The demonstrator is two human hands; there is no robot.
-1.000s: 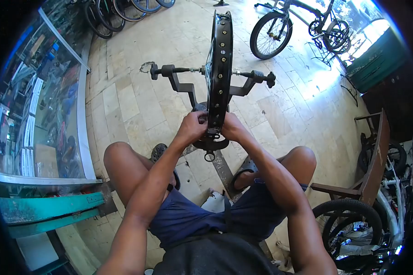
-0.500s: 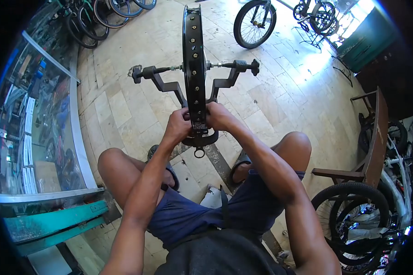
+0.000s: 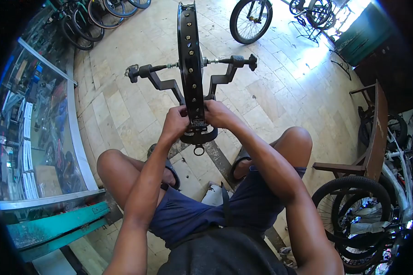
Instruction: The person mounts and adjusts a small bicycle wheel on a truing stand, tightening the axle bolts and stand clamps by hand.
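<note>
A black bicycle wheel rim [image 3: 192, 78] without a tyre stands upright in a black truing stand [image 3: 170, 85], its axle held between the two arms. Spoke nipple heads dot the rim's bare bed. My left hand [image 3: 175, 123] is closed at the rim's lower left side, thumb and fingers against it. On the opposite side my right hand [image 3: 218, 114] has its fingers curled in toward the spokes; the rim hides the fingertips and whatever they pinch. Just below both hands are the stand's rounded black base and a metal ring [image 3: 198, 150].
A glass display case [image 3: 46, 137] runs along the left, with a teal bench [image 3: 59, 224] below it. At the right are a brown wooden bench [image 3: 371, 137] and bicycle wheels [image 3: 353, 201]. More bicycles [image 3: 82, 23] and a wheel [image 3: 251, 20] stand at the back on the tiled floor [image 3: 280, 101].
The view has shifted slightly, so the wheel and stand appear a little higher and further left. The rim seems turned a little; both hands stay at its lower part.
</note>
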